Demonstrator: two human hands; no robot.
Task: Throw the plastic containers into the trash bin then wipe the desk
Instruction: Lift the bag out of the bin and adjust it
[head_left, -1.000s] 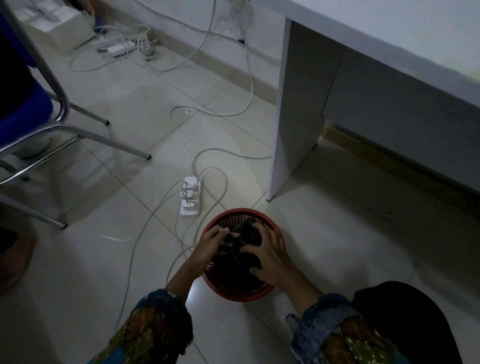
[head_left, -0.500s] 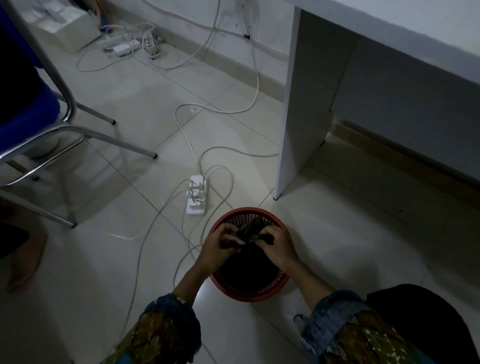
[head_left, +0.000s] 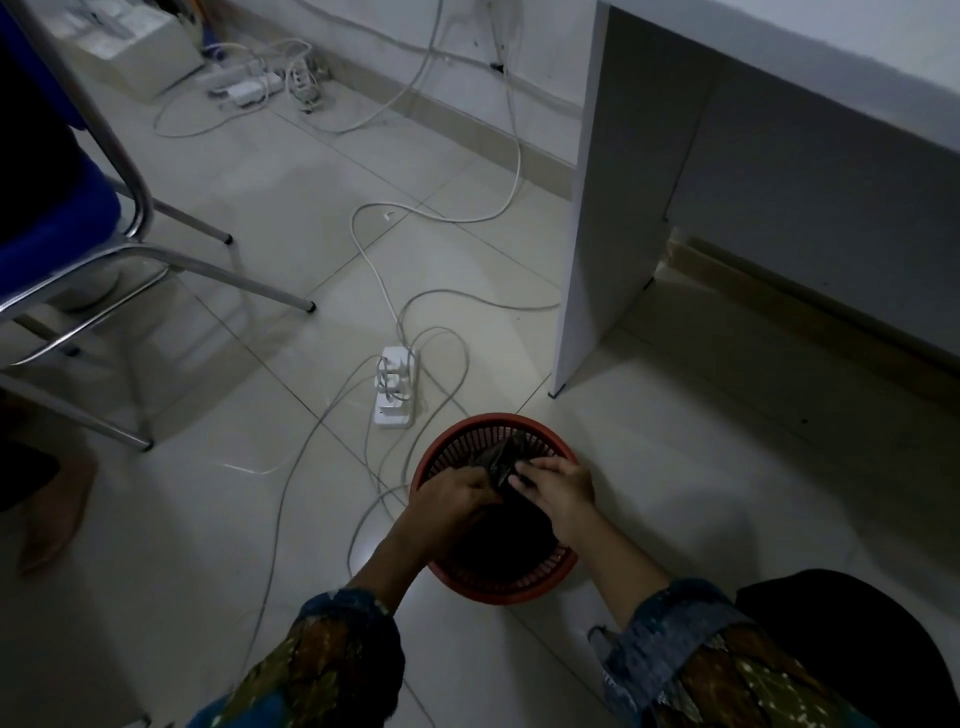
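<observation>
- Here the left hand (head_left: 451, 498) reaches into the red bin (head_left: 452, 453), fingers curled shut around the near edge of a dark container (head_left: 503, 457).
- The right hand (head_left: 558, 488) meets it from the other side, fingers bent and pressed onto the same container, just beside the left hand.
- The container sits tilted inside the bin's mouth, its far corner raised toward the far rim; the light is too dim to tell its shape.
- The bin stands on the tiled floor (head_left: 675, 467), near the foot of the desk (head_left: 613, 208).
- A white power strip (head_left: 396, 387) lies just beyond the bin, cables (head_left: 441, 306) looping around it.
- A chair (head_left: 78, 244) with a blue seat stands well to the left.
- Patterned sleeves (head_left: 332, 660) cover both forearms.
</observation>
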